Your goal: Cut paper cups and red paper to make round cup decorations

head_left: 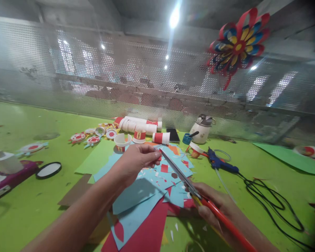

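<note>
My left hand (140,161) is closed in a pinch on a small red paper piece (160,158), mostly hidden by the fingers. Large scissors (177,171) with red-orange handles are in my right hand (215,203), and their blade tips reach the paper at my left fingertips. Whether the blades are parted is hard to make out. Beneath both hands lie light blue paper sheets (136,196) strewn with red and white scraps, such as a red square (164,168). A red sheet (149,231) sticks out below them.
Paper cups (161,137), a phone (172,135), a blue paint jar (187,138) and a flask (201,129) stand behind. On the right lies a blue glue gun (222,161) with a coiled black cord (273,199). Paper turtles (78,137) sit back left; a round black-rimmed lid (48,170) lies left.
</note>
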Action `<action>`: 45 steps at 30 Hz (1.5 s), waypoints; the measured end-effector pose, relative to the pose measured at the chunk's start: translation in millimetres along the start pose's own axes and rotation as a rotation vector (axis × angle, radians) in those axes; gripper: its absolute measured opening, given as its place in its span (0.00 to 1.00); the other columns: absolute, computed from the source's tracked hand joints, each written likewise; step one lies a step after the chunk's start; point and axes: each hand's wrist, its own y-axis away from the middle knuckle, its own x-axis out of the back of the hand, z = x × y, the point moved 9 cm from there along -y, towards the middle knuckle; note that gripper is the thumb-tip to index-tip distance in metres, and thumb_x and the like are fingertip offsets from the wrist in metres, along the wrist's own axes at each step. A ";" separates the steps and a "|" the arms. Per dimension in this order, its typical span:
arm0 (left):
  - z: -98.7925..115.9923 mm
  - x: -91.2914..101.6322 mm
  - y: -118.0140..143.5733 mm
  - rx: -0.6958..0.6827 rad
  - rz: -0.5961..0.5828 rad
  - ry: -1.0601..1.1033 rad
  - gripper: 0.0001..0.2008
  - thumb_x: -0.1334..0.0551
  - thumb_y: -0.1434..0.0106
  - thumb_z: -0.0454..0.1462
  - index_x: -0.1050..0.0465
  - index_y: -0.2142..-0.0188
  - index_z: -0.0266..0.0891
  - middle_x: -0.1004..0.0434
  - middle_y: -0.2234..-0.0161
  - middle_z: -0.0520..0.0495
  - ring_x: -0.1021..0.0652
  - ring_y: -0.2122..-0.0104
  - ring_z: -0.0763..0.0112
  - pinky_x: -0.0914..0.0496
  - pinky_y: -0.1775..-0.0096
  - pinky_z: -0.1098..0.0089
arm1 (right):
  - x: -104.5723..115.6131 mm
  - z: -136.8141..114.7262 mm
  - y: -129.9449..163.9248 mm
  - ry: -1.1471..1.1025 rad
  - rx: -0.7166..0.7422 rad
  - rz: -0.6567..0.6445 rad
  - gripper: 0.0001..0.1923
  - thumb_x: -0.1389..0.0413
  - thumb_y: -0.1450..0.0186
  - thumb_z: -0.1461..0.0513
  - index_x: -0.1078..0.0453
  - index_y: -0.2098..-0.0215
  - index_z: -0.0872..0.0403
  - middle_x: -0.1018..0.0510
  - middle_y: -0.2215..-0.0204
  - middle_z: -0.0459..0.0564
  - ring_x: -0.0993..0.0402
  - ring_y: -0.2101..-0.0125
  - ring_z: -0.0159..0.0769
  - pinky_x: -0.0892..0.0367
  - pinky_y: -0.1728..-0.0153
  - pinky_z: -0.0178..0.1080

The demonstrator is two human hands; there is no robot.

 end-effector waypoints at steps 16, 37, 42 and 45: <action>-0.7 -0.8 0.8 0.011 -0.017 0.003 0.10 0.32 0.51 0.37 0.26 0.73 0.31 0.28 0.76 0.49 0.30 0.75 0.76 0.37 0.68 0.71 | -3.6 -8.5 -1.9 -0.260 -0.160 -0.039 0.24 0.55 0.37 0.43 0.31 0.59 0.51 0.29 0.70 0.49 0.33 0.73 0.33 0.32 0.69 0.34; -2.6 0.3 -0.5 0.027 -0.018 -0.020 0.10 0.31 0.53 0.38 0.26 0.75 0.32 0.30 0.78 0.50 0.31 0.76 0.76 0.38 0.69 0.71 | -0.3 -4.1 -3.8 -0.046 -0.040 -0.061 0.22 0.54 0.35 0.46 0.30 0.58 0.53 0.24 0.65 0.52 0.28 0.67 0.39 0.35 0.72 0.33; -2.1 0.5 0.0 0.036 -0.011 -0.030 0.10 0.31 0.53 0.38 0.25 0.74 0.32 0.29 0.77 0.49 0.31 0.76 0.76 0.38 0.68 0.70 | -8.3 4.4 -0.5 -0.110 -0.108 -0.154 0.23 0.55 0.34 0.45 0.34 0.61 0.54 0.28 0.74 0.47 0.34 0.78 0.31 0.38 0.78 0.32; -1.9 -0.6 -0.1 0.031 -0.024 -0.029 0.11 0.31 0.53 0.39 0.25 0.74 0.32 0.28 0.76 0.49 0.31 0.75 0.75 0.37 0.67 0.69 | -8.6 4.2 0.8 -0.137 -0.125 -0.165 0.22 0.55 0.34 0.46 0.35 0.57 0.54 0.29 0.76 0.46 0.34 0.77 0.31 0.38 0.77 0.32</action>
